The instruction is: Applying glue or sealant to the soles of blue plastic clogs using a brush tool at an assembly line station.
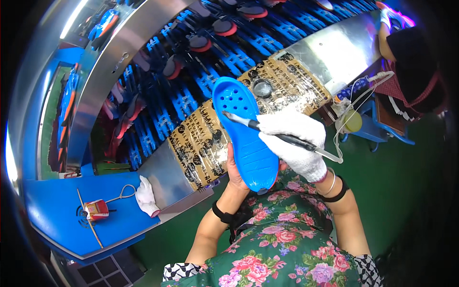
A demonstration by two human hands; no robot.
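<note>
A bright blue shoe sole [248,143] is held up in front of me, its hollow side with small round holes facing up. My bare left hand [234,173] grips its lower left edge from beneath; most of those fingers are hidden under the sole. In a white knit glove, my right hand [296,138] is closed around a slim dark-handled brush [253,124], which has a pale tube running from its back end. The bristle tip lies over the sole's inner face just below the holes; whether it touches cannot be seen for certain.
Behind the sole, tape-covered cardboard [201,138] lines a metal ledge, with a small round dish [262,88] on it. Beyond runs a rack line [239,60] carrying several soles. A white glove [146,196] and a small red box [97,209] lie left. Another person [411,71] sits at right.
</note>
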